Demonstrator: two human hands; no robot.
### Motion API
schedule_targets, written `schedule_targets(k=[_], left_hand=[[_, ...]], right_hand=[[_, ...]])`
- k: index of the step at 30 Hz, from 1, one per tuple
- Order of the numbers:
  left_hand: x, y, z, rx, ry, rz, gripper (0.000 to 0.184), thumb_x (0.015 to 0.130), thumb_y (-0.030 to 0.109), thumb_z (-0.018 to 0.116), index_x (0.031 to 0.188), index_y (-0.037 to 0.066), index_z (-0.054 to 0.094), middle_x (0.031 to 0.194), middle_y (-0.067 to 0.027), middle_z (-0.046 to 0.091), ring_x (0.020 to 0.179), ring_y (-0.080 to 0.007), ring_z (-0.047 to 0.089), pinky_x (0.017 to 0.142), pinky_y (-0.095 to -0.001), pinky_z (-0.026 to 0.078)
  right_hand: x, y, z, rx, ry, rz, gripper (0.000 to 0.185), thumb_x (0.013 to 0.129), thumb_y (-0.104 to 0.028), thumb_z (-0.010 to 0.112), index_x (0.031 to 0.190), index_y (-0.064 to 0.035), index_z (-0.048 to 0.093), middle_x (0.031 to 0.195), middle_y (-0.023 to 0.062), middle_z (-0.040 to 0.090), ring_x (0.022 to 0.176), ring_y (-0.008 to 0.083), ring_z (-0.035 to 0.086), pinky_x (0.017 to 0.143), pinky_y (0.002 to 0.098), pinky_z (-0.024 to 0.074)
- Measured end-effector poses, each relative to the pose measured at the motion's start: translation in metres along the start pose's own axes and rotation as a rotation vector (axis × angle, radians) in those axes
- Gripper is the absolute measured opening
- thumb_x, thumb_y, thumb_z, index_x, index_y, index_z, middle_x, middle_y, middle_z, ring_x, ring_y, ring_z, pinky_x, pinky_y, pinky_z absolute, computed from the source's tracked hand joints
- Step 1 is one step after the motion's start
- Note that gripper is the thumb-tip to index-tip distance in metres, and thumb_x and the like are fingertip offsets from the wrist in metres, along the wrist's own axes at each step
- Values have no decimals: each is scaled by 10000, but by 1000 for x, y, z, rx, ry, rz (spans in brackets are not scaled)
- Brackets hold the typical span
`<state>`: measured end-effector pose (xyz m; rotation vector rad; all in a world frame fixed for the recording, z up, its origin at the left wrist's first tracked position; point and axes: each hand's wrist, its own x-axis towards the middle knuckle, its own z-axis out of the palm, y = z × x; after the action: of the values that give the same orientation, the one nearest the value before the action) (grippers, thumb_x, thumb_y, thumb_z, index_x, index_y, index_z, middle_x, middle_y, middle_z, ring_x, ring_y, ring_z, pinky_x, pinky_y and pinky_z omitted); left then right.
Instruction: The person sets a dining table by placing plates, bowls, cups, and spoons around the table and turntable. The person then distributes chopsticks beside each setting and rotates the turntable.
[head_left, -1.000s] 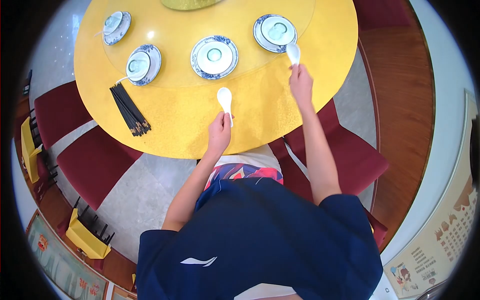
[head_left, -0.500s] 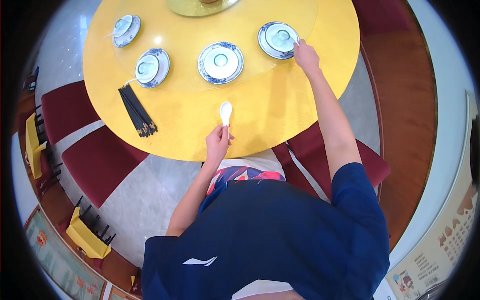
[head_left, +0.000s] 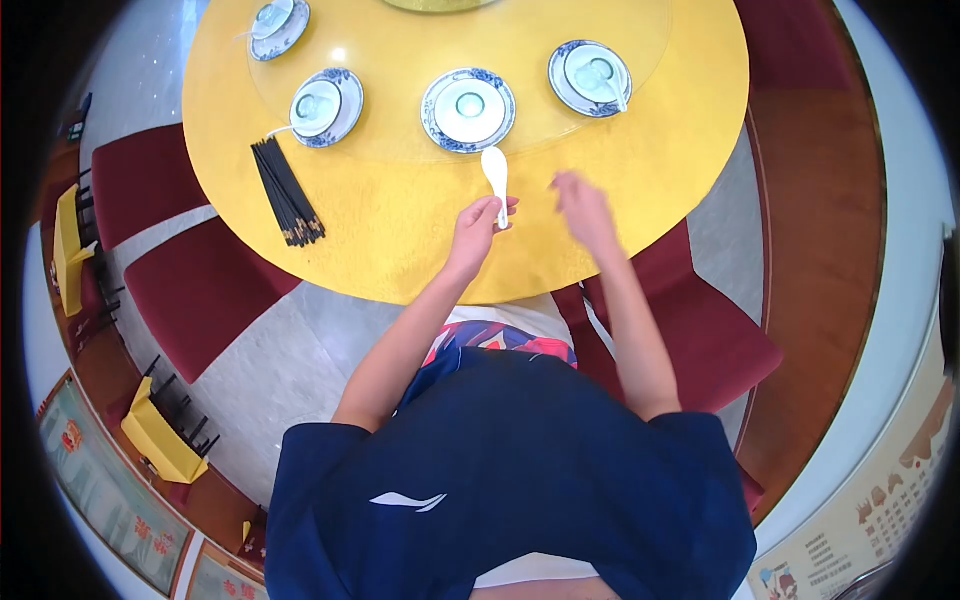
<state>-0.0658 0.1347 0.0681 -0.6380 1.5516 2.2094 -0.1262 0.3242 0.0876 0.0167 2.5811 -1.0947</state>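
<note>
A white soup spoon (head_left: 495, 172), bowl end away from me, is gripped by its handle between the closed fingers of my left hand (head_left: 478, 236). Just beyond its tip stands a place setting (head_left: 468, 112) of a blue-patterned plate, a white bowl and a small clear greenish cup. My right hand (head_left: 587, 215) is over the yellow tablecloth to the right of the spoon, not touching it; motion smears its fingers. On the right-hand setting (head_left: 590, 80), another white spoon (head_left: 620, 95) rests with its handle over the plate's edge.
Black chopsticks (head_left: 287, 195) lie bundled on the left of the round yellow table (head_left: 400, 230). Two more settings with spoons, one near (head_left: 327, 108) and one farther (head_left: 279, 28), stand at the left. Dark red chairs (head_left: 205, 290) flank the table. A glass turntable covers its middle.
My right hand has left the right-hand setting, where a spoon now lies, and come back toward my left hand. My left hand has carried its spoon forward and right.
</note>
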Motion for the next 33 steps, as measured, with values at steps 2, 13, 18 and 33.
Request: schedule_targets(k=[2, 13, 18, 33], left_hand=[[1, -6, 5, -16, -12, 5, 324, 998, 244, 428, 1090, 1, 622, 1052, -57, 642, 883, -116, 587, 780, -279, 478], [-7, 9, -41, -91, 139, 95, 350, 998, 257, 426, 1089, -23, 615, 982, -123, 659, 865, -159, 632, 764, -294, 509], [-18, -15, -158, -57, 547, 74, 327, 986, 243, 456, 1064, -36, 609, 961, -136, 666, 832, -174, 647, 736, -278, 522], [23, 62, -324, 1183, 1146, -152, 897, 672, 481, 745, 1270, -66, 363, 1226, -273, 418, 1163, -417, 413, 954, -493, 403]], right_hand=[[-39, -34, 20, 229, -203, 67, 367, 962, -330, 450, 845, -2, 564, 693, 195, 612, 691, 362, 623, 638, 435, 470], [-17, -66, 39, 134, 155, -104, 204, 887, -165, 575, 765, -6, 541, 587, 187, 547, 520, 340, 574, 484, 414, 424], [36, -50, 43, -98, 291, -289, 185, 857, -183, 608, 752, -40, 554, 617, 169, 585, 550, 337, 597, 498, 424, 464], [65, -52, 59, -513, 164, -445, 245, 895, -301, 572, 802, -78, 534, 646, 103, 622, 569, 306, 619, 466, 408, 474]])
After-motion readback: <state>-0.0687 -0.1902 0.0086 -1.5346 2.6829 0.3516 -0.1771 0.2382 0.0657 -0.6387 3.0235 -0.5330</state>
